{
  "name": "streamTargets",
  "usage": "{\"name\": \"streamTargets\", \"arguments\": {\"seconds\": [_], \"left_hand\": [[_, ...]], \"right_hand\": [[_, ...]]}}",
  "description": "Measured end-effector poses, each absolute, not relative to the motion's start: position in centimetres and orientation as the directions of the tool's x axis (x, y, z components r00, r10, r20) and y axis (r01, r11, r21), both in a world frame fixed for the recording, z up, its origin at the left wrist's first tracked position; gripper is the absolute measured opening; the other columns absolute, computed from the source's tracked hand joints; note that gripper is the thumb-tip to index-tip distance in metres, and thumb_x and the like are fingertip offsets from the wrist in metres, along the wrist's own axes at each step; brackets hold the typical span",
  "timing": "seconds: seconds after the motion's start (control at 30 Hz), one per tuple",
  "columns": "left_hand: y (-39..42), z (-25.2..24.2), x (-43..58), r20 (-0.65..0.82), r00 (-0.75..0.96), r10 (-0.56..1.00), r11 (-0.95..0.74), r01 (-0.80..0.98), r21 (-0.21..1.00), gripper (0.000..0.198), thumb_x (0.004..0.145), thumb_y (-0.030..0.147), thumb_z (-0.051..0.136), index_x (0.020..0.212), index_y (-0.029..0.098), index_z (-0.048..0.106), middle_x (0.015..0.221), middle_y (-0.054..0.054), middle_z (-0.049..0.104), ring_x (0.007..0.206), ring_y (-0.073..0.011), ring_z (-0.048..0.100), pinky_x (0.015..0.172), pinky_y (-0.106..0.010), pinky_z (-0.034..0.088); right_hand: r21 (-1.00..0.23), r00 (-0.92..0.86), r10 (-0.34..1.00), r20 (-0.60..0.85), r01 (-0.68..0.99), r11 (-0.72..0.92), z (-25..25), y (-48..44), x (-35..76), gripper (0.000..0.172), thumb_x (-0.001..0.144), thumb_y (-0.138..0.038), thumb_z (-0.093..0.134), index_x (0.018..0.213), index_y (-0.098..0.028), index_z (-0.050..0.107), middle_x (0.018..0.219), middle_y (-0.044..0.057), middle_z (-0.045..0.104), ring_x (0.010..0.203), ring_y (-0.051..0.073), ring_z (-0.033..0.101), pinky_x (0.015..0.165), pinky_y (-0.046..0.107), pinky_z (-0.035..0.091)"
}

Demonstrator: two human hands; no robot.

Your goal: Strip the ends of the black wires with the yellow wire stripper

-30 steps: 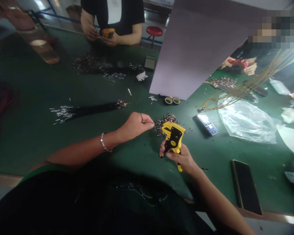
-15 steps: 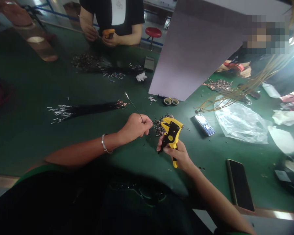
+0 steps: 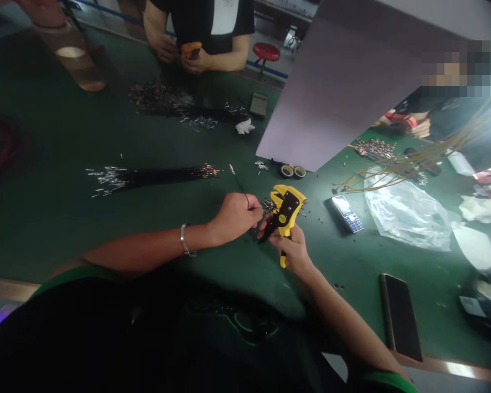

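My left hand (image 3: 235, 217) is closed around a thin black wire (image 3: 239, 185), whose bare metal tip sticks up and away from my fist. My right hand (image 3: 292, 248) grips a yellow and black wire stripper (image 3: 284, 218), its dark jaws angled toward my left hand. The two hands nearly touch. A small heap of cut wire pieces (image 3: 269, 206) lies just beyond them, partly hidden by the tool. A silver bangle (image 3: 184, 240) circles my left wrist.
A long bundle of black wires (image 3: 151, 176) lies on the green mat (image 3: 65, 218). Nearby are tape rolls (image 3: 293, 172), a keypad phone (image 3: 346, 214), a smartphone (image 3: 400, 317) and a plastic bag (image 3: 407, 215). A co-worker's hands (image 3: 180, 54) hold an orange tool across the table. A grey board (image 3: 343, 82) stands upright.
My hands have come closer together, and the stripper has tilted so its jaws point toward my left hand. The wire still sits in my left fist. The whole view has shifted slightly.
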State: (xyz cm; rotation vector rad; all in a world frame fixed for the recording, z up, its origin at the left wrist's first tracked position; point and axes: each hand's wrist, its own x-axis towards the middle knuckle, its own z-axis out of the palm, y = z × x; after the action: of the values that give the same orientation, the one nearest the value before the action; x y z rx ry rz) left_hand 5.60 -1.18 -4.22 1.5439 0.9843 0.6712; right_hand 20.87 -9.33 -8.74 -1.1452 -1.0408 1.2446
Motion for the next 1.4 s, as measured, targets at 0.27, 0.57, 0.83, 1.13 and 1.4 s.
{"name": "streamTargets", "arguments": {"seconds": [0.27,0.57,0.83,1.13,1.4], "left_hand": [[-1.7,-4.8,5.7,-0.064,0.490,0.869,-0.065,0.243,0.968,0.016,0.072,0.017,0.053,0.060,0.014,0.064,0.052,0.000,0.062,0.043,-0.0055,0.049,0.043,-0.018,0.037],[-2.1,-5.6,5.7,-0.032,0.507,0.861,-0.104,0.239,0.965,0.016,0.076,0.021,0.055,0.068,0.014,0.067,0.058,-0.002,0.065,0.053,-0.0093,0.057,0.049,-0.020,0.042],[-2.3,-4.1,5.5,-0.055,0.533,0.844,-0.055,0.188,0.981,0.013,0.075,0.015,0.054,0.066,0.014,0.063,0.054,0.003,0.058,0.047,-0.0052,0.047,0.046,-0.017,0.037],[-2.2,-5.0,5.3,-0.111,0.513,0.851,0.102,0.046,0.994,0.008,0.066,0.013,0.059,0.059,0.015,0.059,0.046,0.006,0.047,0.043,-0.0046,0.038,0.042,-0.018,0.029],[-2.3,-4.6,5.5,-0.087,0.534,0.841,0.050,0.083,0.995,0.012,0.061,0.010,0.059,0.051,0.016,0.055,0.044,0.007,0.046,0.045,-0.0047,0.038,0.046,-0.019,0.034]], "right_hand": [[-0.999,0.111,0.993,-0.027,-0.043,-0.022,-9.9,-9.8,20.8,0.032,0.065,-0.021,0.063,0.096,-0.018,0.062,0.084,0.003,0.066,0.072,0.020,0.060,0.062,0.032,0.049],[-0.999,0.095,0.995,0.022,-0.035,0.026,-10.7,-10.3,20.4,0.040,0.064,-0.019,0.067,0.103,-0.020,0.059,0.088,0.001,0.064,0.080,0.021,0.060,0.073,0.033,0.050],[-0.908,0.107,0.967,0.230,0.381,0.174,-9.0,-10.5,19.7,0.026,0.070,-0.019,0.054,0.095,-0.020,0.054,0.081,0.003,0.061,0.071,0.021,0.058,0.068,0.035,0.050],[-0.644,0.082,0.883,0.462,0.715,0.270,-8.7,-10.9,20.1,0.049,0.065,-0.016,0.052,0.114,-0.016,0.048,0.097,0.013,0.061,0.086,0.027,0.061,0.076,0.042,0.053],[-0.611,0.102,0.863,0.495,0.747,0.262,-9.1,-10.7,20.3,0.050,0.067,-0.017,0.053,0.117,-0.014,0.047,0.101,0.015,0.060,0.093,0.030,0.060,0.080,0.045,0.054]]}}
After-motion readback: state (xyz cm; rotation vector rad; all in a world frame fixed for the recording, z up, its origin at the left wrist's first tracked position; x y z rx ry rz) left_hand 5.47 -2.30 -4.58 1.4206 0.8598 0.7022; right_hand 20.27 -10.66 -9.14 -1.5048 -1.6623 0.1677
